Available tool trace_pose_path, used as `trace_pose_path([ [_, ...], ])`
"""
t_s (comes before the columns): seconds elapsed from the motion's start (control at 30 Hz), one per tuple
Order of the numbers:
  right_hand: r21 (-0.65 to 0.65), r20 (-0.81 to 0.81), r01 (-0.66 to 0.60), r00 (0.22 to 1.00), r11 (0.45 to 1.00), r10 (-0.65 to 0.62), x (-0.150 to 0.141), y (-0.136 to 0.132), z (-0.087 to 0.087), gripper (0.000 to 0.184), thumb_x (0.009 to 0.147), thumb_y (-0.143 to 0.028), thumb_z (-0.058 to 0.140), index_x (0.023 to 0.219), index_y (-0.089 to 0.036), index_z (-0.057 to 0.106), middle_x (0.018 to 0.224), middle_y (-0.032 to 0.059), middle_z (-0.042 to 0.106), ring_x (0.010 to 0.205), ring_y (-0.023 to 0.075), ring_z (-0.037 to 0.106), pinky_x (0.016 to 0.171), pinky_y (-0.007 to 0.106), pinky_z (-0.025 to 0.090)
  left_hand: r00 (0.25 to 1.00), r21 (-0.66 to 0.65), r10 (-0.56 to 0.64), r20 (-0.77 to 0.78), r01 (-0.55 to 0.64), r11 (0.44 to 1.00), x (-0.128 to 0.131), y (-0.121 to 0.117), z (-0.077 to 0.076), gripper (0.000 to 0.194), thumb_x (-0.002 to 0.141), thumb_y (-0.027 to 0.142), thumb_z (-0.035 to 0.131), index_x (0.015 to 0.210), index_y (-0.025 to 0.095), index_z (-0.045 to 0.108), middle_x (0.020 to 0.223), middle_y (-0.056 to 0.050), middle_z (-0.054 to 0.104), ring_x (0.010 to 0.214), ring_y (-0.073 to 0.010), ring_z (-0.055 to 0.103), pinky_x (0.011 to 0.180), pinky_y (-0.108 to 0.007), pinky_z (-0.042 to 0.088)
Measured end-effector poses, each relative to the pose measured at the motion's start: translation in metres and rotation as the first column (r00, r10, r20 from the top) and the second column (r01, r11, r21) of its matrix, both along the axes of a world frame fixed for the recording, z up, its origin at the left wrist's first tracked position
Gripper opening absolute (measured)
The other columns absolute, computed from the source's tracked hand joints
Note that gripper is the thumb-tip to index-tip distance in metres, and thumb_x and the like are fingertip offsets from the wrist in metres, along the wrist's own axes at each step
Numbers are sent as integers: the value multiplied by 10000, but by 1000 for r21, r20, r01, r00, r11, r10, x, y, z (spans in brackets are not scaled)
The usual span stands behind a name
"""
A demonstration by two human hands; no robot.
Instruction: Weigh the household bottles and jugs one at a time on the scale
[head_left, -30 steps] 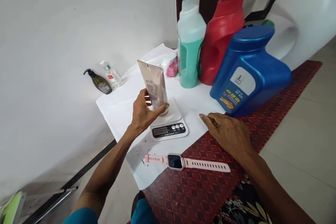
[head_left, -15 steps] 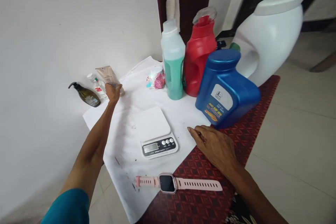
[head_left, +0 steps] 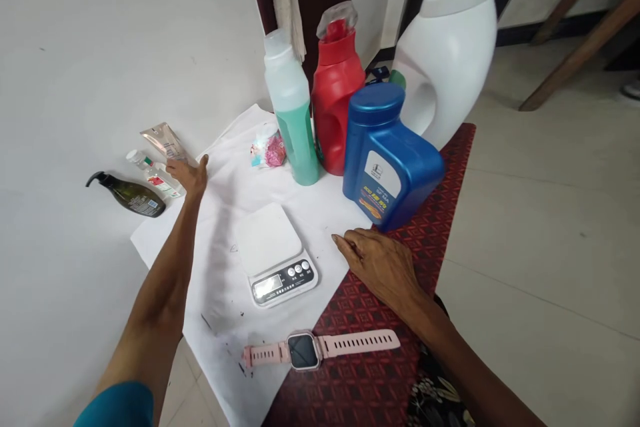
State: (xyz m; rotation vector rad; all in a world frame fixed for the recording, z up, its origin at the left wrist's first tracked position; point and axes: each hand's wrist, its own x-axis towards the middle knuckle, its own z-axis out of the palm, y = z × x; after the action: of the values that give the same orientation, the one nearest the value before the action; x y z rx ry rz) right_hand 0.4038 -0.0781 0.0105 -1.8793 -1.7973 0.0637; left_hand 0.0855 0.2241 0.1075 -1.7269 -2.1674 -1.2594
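A low path is left over the bare white cloth [head_left: 220,213] between the beige tube [head_left: 170,143] and the kitchen scale [head_left: 267,240], while the far side is blocked by upright bottles [head_left: 335,93] standing close together.

The tube [head_left: 167,141] is beige-pink, the pump bottle [head_left: 131,196] dark olive with a black top. One jug [head_left: 333,93] is red, another [head_left: 389,160] blue, the largest [head_left: 448,52] white. The scale [head_left: 270,240] is white with a black panel; the watch [head_left: 303,351] strap, pale pink; the red-and-black worktop [head_left: 350,307], diamond-patterned.
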Motion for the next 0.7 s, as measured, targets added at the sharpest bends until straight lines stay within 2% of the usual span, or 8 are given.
trace_pose_path([
  [0.07, -29, -15, 5, 1000, 1000, -5, -1, 0, 2, 426, 1089, -379, 539, 766, -190, 743, 788, 85, 775, 758, 213, 730, 640, 309, 333, 992, 37, -113, -60, 115, 993, 26, -13, 0, 1129, 794, 434, 903, 1588, -39, 256, 1658, -416, 253, 1631, -473, 238, 1350, -548, 195],
  [0.1, -41, -21, 7, 1000, 999, -8, -1, 0, 3, 423, 1090, -375, 535, 773, -189, 745, 799, 89, 779, 766, 213, 729, 642, 309, 330, 971, 42, -219, -101, 224, 974, 43, -18, -1, 1152, 787, 475, 906, 1617, 9, 255, 1693, -378, 227, 1646, -455, 204, 1354, -543, 185],
  [0.17, -66, -29, 11, 999, 998, -13, -2, -1, 6, 409, 1089, -365, 534, 789, -190, 751, 823, 92, 787, 787, 215, 732, 649, 309, 331, 893, -12, -430, -133, 432, 902, 79, -21, -4, 1144, 770, 533, 911, 1635, 99, 300, 1705, -314, 265, 1635, -438, 234, 1338, -557, 227],
  [0.23, -95, -36, 18, 999, 995, -22, -3, -1, 9, 391, 1085, -355, 543, 799, -192, 754, 845, 89, 794, 808, 218, 736, 660, 310, 340, 850, -118, -520, -83, 510, 852, 115, -17, -8, 1163, 722, 544, 940, 1628, 139, 334, 1683, -297, 318, 1597, -463, 295, 1299, -595, 282],
  [0.33, -130, -51, 18, 998, 991, -25, -3, -2, 14, 383, 1088, -352, 546, 812, -197, 760, 865, 83, 802, 831, 220, 741, 678, 313, 360, 886, -255, -464, 7, 450, 856, 156, -2, -11, 1220, 642, 461, 991, 1619, 129, 339, 1681, -325, 307, 1562, -512, 338, 1252, -622, 319],
  [0.43, -118, -69, 10, 997, 993, -18, -2, -3, 15, 389, 1097, -362, 528, 829, -208, 764, 878, 82, 806, 833, 216, 735, 686, 313, 374, 924, -344, -371, 90, 378, 859, 176, 11, -12, 1176, 613, 390, 1001, 1571, 97, 385, 1638, -348, 365, 1520, -517, 416, 1203, -601, 379],
  [0.57, -97, -92, -2, 996, 995, -6, 0, -3, 16, 399, 1103, -358, 510, 823, -218, 757, 844, 76, 796, 797, 206, 716, 694, 312, 378, 930, -368, -339, 141, 368, 854, 177, 21, -15, 990, 621, 393, 996, 1433, 122, 498, 1488, -310, 567, 1398, -472, 570, 1116, -555, 476],
  [0.7, -139, -118, 4, 993, 990, -20, 1, -4, 19, 387, 1106, -357, 521, 840, -212, 763, 872, 82, 800, 809, 206, 716, 696, 309, 372, 929, -283, -317, 188, 361, 889, 159, 20, -19, 816, 617, 432, 986, 1268, 133, 596, 1249, -235, 694, 1253, -428, 657, 1023, -519, 542],
])
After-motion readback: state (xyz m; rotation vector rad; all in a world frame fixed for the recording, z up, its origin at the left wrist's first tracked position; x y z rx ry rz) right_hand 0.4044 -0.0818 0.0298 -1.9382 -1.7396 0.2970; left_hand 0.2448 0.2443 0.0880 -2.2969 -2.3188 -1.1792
